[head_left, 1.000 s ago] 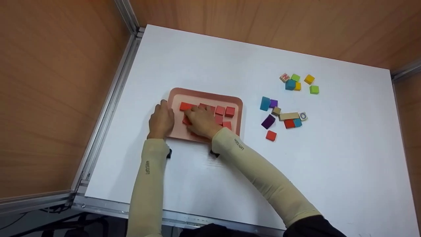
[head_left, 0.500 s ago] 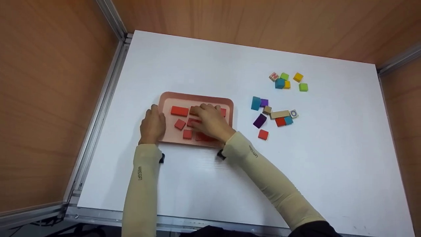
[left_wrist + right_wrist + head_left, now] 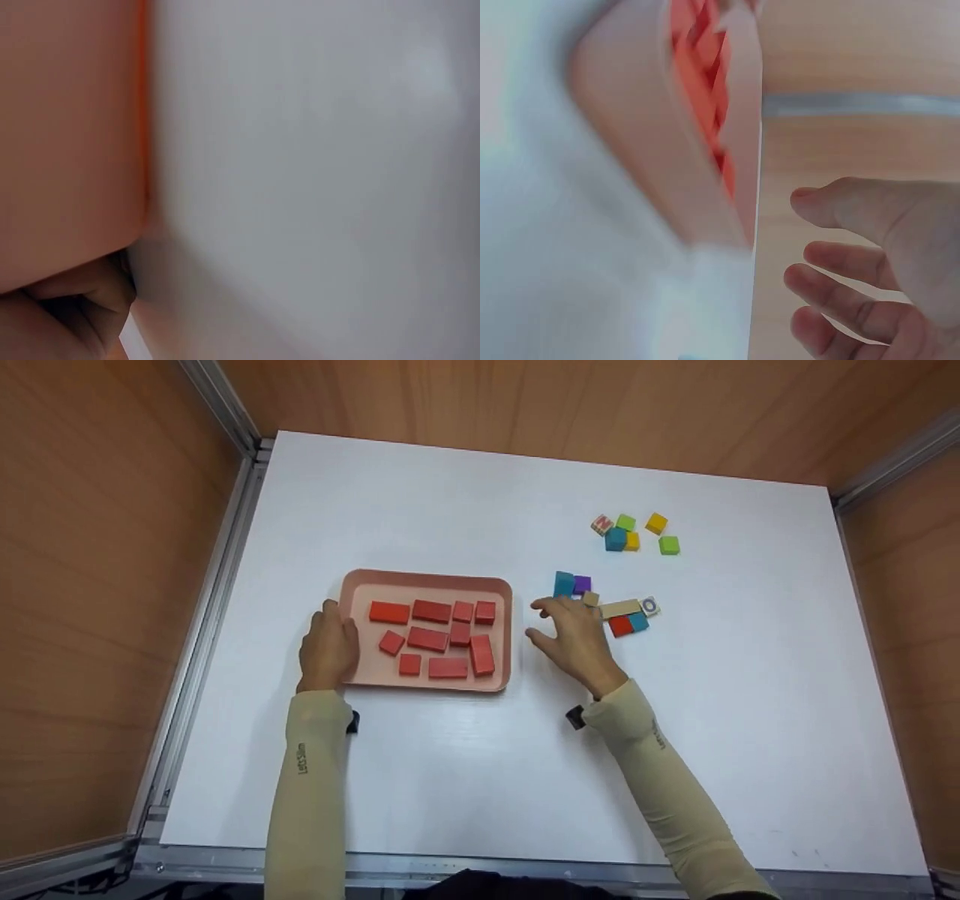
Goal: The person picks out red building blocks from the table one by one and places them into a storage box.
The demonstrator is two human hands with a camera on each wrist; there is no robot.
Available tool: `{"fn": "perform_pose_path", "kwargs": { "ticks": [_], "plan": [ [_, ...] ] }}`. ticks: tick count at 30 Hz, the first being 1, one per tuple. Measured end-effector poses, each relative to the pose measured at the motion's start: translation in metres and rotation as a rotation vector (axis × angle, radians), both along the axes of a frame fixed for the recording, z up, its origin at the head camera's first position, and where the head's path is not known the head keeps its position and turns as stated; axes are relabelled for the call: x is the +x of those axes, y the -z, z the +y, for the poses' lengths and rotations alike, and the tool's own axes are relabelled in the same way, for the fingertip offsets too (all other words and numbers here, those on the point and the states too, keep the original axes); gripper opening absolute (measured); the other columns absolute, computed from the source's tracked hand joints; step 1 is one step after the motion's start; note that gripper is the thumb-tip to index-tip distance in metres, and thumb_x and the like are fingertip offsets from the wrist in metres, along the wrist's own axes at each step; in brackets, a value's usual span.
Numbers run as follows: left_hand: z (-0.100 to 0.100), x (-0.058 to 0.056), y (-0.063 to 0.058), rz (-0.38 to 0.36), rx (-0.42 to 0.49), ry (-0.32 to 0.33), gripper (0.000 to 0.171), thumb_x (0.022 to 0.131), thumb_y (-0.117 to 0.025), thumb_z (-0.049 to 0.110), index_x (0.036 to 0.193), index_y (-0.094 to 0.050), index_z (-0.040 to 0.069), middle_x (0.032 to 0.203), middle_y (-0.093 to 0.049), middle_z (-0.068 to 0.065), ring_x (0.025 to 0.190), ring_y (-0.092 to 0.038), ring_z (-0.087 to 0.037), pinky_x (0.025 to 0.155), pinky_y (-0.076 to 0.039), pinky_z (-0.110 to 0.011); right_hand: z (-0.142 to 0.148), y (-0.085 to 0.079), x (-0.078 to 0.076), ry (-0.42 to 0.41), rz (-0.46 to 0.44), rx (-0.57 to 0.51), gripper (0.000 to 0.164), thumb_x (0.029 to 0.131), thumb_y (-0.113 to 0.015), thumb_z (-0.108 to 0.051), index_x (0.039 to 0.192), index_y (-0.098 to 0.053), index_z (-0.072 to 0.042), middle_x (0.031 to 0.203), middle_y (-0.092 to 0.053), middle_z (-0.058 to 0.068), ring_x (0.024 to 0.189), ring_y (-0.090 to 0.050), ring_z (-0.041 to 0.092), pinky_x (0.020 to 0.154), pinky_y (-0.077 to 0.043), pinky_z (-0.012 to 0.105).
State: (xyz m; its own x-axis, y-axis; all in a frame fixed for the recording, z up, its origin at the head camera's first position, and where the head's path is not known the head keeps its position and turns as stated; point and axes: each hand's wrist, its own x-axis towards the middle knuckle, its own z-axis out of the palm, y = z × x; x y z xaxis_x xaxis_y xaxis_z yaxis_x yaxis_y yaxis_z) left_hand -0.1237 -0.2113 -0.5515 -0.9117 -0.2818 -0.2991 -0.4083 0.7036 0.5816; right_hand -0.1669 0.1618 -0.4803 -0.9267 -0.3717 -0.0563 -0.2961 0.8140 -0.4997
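A pink tray [image 3: 424, 577] holds several red blocks, both long ones such as this red block [image 3: 448, 667] and small cubes. My left hand [image 3: 328, 646] grips the tray's left side, its thumb at the rim; in the left wrist view the curled fingers [image 3: 94, 296] lie against the outer wall. My right hand [image 3: 576, 641] is to the right of the tray, thumb and fingers spread apart with nothing between them. It covers the spot just below a tan cube [image 3: 590, 598] and beside a long tan block [image 3: 620, 609].
Near the right hand are a teal block [image 3: 564, 583], a purple cube [image 3: 582, 585], a red block [image 3: 621, 625], a blue cube [image 3: 638, 621] and a printed cube [image 3: 649, 605]. Farther back lie green, yellow and blue cubes [image 3: 616, 539]. Wooden walls surround the white table [image 3: 450, 780].
My right hand has left the blocks inside the tray and moved right, over the table. It now hides a dark purple block and a loose red one. The left hand stays at the tray.
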Motion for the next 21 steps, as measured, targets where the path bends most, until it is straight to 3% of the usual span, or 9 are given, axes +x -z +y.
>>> {"fn": "perform_pose_path", "kwargs": {
  "ticks": [9,21],
  "plan": [
    [-0.002,0.002,-0.002,-0.025,0.017,-0.014,0.038,0.109,-0.036,0.023,0.139,-0.034,-0.001,0.116,-0.048,-0.022,0.098,-0.055,-0.038,0.089,-0.046,-0.053,0.057,0.007,0.009,0.134,-0.019,-0.028,0.044,0.092,-0.075,-0.025,0.132,-0.062,-0.01,0.118,-0.064,0.01,0.114,-0.055,0.029,0.094,-0.031,0.051],
    [-0.001,0.0,0.001,0.028,-0.007,0.005,0.034,0.107,-0.038,0.021,0.132,-0.039,-0.003,0.111,-0.05,-0.024,0.096,-0.057,-0.042,0.083,-0.046,-0.057,0.072,0.034,0.026,0.152,-0.079,0.089,0.043,0.09,-0.077,-0.027,0.127,-0.065,-0.008,0.117,-0.064,0.012,0.111,-0.053,0.031,0.09,-0.032,0.051]
  ]
}}
